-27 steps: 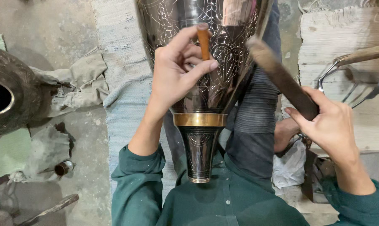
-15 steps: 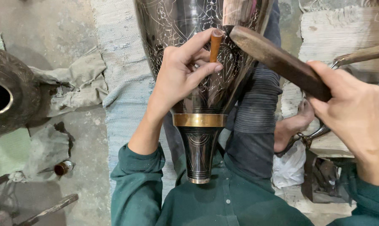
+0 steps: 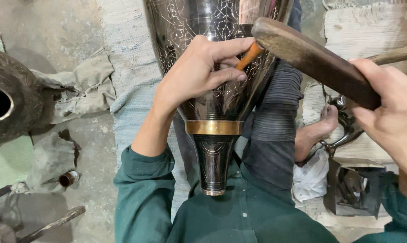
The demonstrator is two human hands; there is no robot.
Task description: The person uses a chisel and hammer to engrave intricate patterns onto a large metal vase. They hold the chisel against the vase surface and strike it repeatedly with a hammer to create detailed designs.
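At frame centre the left hand (image 3: 196, 76) pinches an orange chisel (image 3: 249, 56) against the engraved dark metal vase (image 3: 212, 103), so the right hand (image 3: 388, 112), gripping the wooden mallet (image 3: 311, 58), should strike squarely and lightly.

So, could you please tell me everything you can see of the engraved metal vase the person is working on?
The vase is dark, polished metal, engraved all over with fine scrolling patterns. It tapers to a brass-coloured band, then a narrow ringed foot pointing at the person's chest. It lies tilted between the legs, its wide end cut off by the frame. The left hand rests on its wall, fingers pinching an orange chisel against it; the right hand brings a wooden mallet to the chisel's end.
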